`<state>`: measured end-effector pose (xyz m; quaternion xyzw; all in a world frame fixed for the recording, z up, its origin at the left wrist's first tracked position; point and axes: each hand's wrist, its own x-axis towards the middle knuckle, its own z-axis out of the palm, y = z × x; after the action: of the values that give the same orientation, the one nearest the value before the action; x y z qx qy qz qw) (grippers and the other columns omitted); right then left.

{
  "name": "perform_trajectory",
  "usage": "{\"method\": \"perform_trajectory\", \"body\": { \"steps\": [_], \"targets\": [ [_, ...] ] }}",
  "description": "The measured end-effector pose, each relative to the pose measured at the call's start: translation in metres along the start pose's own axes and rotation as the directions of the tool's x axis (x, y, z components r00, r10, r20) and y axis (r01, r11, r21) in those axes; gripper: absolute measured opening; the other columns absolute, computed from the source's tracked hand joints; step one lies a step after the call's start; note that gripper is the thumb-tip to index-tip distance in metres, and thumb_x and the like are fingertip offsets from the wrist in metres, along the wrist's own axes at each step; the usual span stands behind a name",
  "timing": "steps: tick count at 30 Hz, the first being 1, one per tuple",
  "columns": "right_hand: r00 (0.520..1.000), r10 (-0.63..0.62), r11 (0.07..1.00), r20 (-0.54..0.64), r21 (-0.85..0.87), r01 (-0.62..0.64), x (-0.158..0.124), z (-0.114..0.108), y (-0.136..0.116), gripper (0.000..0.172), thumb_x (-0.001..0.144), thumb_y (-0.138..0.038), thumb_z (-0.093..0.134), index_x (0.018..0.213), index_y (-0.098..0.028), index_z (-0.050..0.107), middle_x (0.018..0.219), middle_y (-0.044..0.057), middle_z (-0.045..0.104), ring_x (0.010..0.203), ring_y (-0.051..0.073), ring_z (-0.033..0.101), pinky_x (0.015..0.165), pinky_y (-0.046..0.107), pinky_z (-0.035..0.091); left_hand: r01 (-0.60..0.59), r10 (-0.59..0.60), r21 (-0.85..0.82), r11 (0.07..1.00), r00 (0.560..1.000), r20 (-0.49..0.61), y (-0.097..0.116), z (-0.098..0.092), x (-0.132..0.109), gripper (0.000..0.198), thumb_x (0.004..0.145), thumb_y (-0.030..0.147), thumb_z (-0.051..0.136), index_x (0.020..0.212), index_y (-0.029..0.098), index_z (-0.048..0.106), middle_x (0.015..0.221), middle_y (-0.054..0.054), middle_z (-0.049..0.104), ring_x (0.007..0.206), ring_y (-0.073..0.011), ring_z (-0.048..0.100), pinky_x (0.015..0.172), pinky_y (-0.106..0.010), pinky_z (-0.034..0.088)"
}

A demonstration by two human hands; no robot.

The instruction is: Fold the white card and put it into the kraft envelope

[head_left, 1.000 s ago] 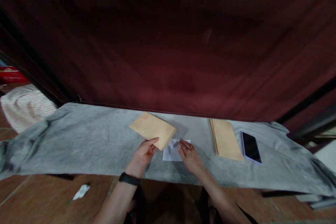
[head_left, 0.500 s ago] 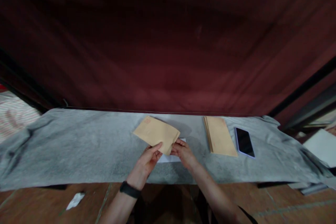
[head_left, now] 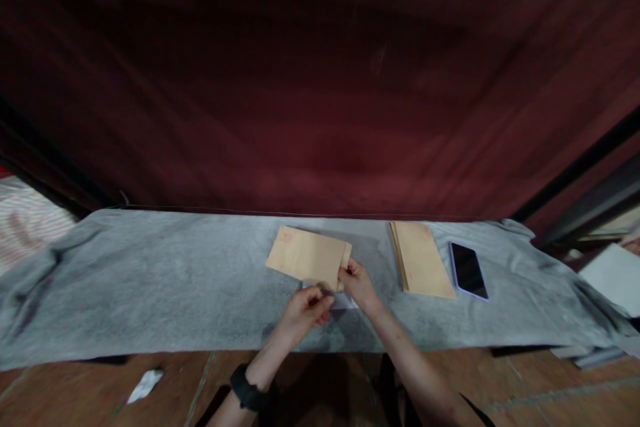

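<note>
— Over the grey cloth, what has changed?
— Both hands have shifted on the brown envelope. The right hand now pinches its near right corner, where half a second ago it sat lower; the left hand has slid under the near edge, fingers closed on it.
— So the envelope is lifted?
— Tilted above the cloth, yes. A white paper lies beneath, mostly hidden.
— Anything inside the envelope?
— Cannot tell. A stack of envelopes and a phone lie to the right.

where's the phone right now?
In the head view the phone lies face up on the grey cloth, right of centre, just to the right of the stack of brown envelopes and clear of both hands.
</note>
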<state>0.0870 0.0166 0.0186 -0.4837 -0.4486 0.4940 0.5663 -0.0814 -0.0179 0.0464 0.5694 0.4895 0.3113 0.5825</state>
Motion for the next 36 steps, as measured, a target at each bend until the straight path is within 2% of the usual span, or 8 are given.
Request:
{"method": "perform_trajectory", "body": {
  "steps": [2, 4, 6, 9, 16, 23, 31, 36],
  "targets": [
    [0.999, 0.037, 0.999, 0.019, 0.038, -0.038, -0.002, -0.001, -0.001, 0.021, 0.066, -0.038, 0.069, 0.081, -0.023, 0.069, 0.074, -0.002, 0.071, 0.073, 0.018, 0.061, 0.071, 0.029, 0.049, -0.259, 0.311, 0.300, 0.918, 0.940, -0.138, 0.007, -0.007, 0.002, 0.021, 0.075, 0.027, 0.078, 0.094, 0.022, 0.071, 0.103, -0.010, 0.073, 0.100, -0.0268, 0.068, 0.089, -0.036, 0.052],
    [0.994, 0.073, 0.990, 0.080, 0.118, -0.082, -0.006, 0.000, -0.004, 0.024, 0.066, -0.035, 0.068, 0.087, -0.023, 0.070, 0.080, -0.002, 0.073, 0.076, 0.019, 0.064, 0.074, 0.029, 0.050, -0.400, 0.529, 0.575, 0.714, 0.846, -0.068, 0.015, -0.018, 0.006, 0.066, 0.071, 0.026, 0.081, 0.133, 0.027, 0.057, 0.149, -0.012, 0.048, 0.140, -0.0339, 0.040, 0.116, -0.050, 0.028],
    [0.978, 0.120, 0.971, 0.170, 0.183, -0.151, -0.011, 0.000, -0.008, 0.028, 0.066, -0.032, 0.068, 0.092, -0.023, 0.071, 0.084, -0.001, 0.074, 0.078, 0.019, 0.066, 0.075, 0.030, 0.050, -0.444, 0.569, 0.723, 0.530, 0.818, 0.086, 0.020, -0.031, 0.008, 0.099, 0.067, 0.032, 0.084, 0.152, 0.028, 0.034, 0.165, -0.013, 0.018, 0.150, -0.0378, 0.015, 0.120, -0.058, 0.009],
    [0.929, 0.210, 0.949, 0.306, 0.166, -0.269, -0.016, -0.002, -0.011, 0.027, 0.065, -0.032, 0.067, 0.089, -0.022, 0.071, 0.085, 0.000, 0.075, 0.077, 0.020, 0.068, 0.079, 0.033, 0.052, -0.462, 0.511, 0.789, 0.404, 0.830, 0.224, 0.020, -0.045, 0.008, 0.124, 0.060, 0.044, 0.087, 0.159, 0.026, 0.013, 0.166, -0.017, 0.000, 0.151, -0.0411, 0.005, 0.119, -0.062, 0.003],
    [0.879, 0.234, 0.962, 0.415, 0.030, -0.271, -0.016, -0.015, -0.014, 0.028, 0.065, -0.032, 0.072, 0.091, -0.023, 0.073, 0.088, 0.000, 0.077, 0.082, 0.021, 0.070, 0.089, 0.040, 0.052, -0.473, 0.432, 0.788, 0.395, 0.852, 0.296, 0.021, -0.047, 0.003, 0.127, 0.058, 0.052, 0.086, 0.159, 0.028, 0.012, 0.164, -0.015, 0.016, 0.151, -0.0395, 0.007, 0.119, -0.060, -0.002],
    [0.921, 0.217, 0.975, 0.322, -0.021, -0.223, -0.017, -0.013, -0.013, 0.030, 0.069, -0.040, 0.078, 0.093, -0.022, 0.075, 0.086, 0.004, 0.077, 0.092, 0.026, 0.071, 0.085, 0.040, 0.055, -0.516, 0.506, 0.779, 0.357, 0.807, 0.303, 0.026, -0.045, 0.010, 0.101, 0.068, 0.034, 0.082, 0.154, 0.031, 0.029, 0.153, -0.013, 0.036, 0.148, -0.0392, 0.019, 0.118, -0.062, -0.004],
    [0.952, 0.207, 0.974, 0.226, 0.046, -0.222, -0.013, -0.013, -0.008, 0.037, 0.067, -0.039, 0.081, 0.099, -0.021, 0.073, 0.087, 0.004, 0.078, 0.091, 0.026, 0.072, 0.082, 0.040, 0.056, -0.500, 0.512, 0.807, 0.315, 0.805, 0.299, 0.021, -0.053, 0.011, 0.101, 0.072, 0.032, 0.078, 0.156, 0.032, 0.022, 0.164, -0.013, 0.015, 0.145, -0.0401, 0.023, 0.117, -0.059, 0.009],
    [0.960, 0.165, 0.986, 0.228, -0.032, -0.162, -0.011, -0.015, -0.012, 0.034, 0.069, -0.037, 0.079, 0.099, -0.021, 0.073, 0.089, 0.004, 0.078, 0.093, 0.026, 0.071, 0.083, 0.040, 0.056, -0.486, 0.523, 0.829, 0.277, 0.800, 0.294, 0.021, -0.053, 0.006, 0.097, 0.074, 0.029, 0.076, 0.156, 0.031, 0.024, 0.163, -0.012, 0.018, 0.145, -0.0387, 0.024, 0.118, -0.057, 0.006]
  ]
}}
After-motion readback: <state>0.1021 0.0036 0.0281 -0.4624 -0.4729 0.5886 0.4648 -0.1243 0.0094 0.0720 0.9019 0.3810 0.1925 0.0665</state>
